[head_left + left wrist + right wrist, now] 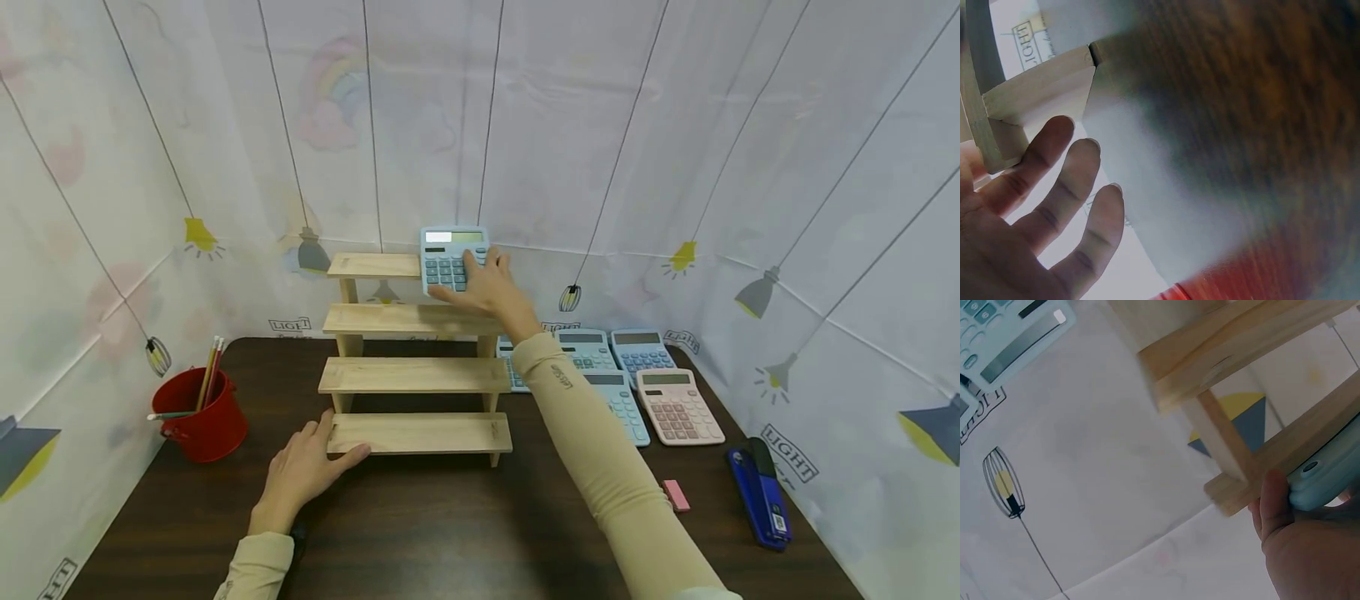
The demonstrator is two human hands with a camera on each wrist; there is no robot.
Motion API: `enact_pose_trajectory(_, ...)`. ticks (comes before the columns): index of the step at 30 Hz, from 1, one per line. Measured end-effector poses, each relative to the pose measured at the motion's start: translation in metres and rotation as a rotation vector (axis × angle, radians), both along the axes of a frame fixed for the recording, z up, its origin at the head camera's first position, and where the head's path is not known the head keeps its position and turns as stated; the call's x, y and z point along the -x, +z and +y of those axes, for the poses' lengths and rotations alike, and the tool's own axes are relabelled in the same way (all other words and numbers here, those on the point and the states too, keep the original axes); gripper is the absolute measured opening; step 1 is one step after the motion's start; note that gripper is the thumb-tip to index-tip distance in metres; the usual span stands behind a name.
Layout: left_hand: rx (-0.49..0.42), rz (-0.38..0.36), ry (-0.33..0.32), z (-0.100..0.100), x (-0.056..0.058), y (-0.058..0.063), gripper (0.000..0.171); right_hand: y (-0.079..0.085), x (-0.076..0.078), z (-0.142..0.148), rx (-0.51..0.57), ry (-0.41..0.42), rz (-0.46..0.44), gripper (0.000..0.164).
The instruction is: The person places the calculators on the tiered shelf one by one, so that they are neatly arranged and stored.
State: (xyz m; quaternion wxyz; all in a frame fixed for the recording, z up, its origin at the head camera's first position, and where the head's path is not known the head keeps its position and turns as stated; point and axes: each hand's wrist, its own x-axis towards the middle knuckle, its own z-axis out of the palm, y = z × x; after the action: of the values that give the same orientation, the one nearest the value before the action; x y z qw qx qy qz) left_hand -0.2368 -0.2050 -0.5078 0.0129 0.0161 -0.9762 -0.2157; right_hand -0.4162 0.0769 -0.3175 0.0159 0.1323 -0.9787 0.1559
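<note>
A wooden step stand (417, 375) with several shelves stands on the dark table. My right hand (491, 287) holds a light blue calculator (444, 260) at the top shelf, thumb over its front and fingers about its right edge. In the right wrist view, the calculator (1329, 469) is against the top shelf's wood, and my right hand (1310, 550) partly hides it. My left hand (300, 467) touches the left end of the bottom shelf, thumb along the front. The left wrist view shows the left hand's fingers (1079, 169) spread and fairly straight beside the stand (1004, 137).
Several light blue calculators (641, 350) and a pink calculator (680, 407) lie right of the stand. Nearer are a pink eraser (676, 495) and a blue stapler (759, 493). A red bucket (206, 425) with pencils stands at left. Printed curtain (555, 125) surrounds the table (420, 525).
</note>
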Motion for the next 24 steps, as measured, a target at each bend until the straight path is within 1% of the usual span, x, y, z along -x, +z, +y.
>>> enact_pose_trajectory(5,-0.005,0.006,-0.003,0.001,-0.001,0.000,0.113,0.000,0.001,-0.014,-0.023,0.029,-0.017,0.109)
enact_pose_trajectory(12,-0.002,0.023,-0.009,-0.001,0.002,-0.003,0.115,0.002,0.000,-0.027,0.010,0.096,-0.061,0.106)
enact_pose_trajectory(18,-0.001,0.022,-0.004,-0.002,0.003,-0.005,0.116,-0.002,0.003,-0.036,-0.004,0.140,-0.050,0.106)
enact_pose_trajectory(24,-0.004,0.024,-0.002,-0.002,0.001,-0.003,0.114,-0.001,0.004,-0.048,-0.002,0.185,-0.029,0.099)
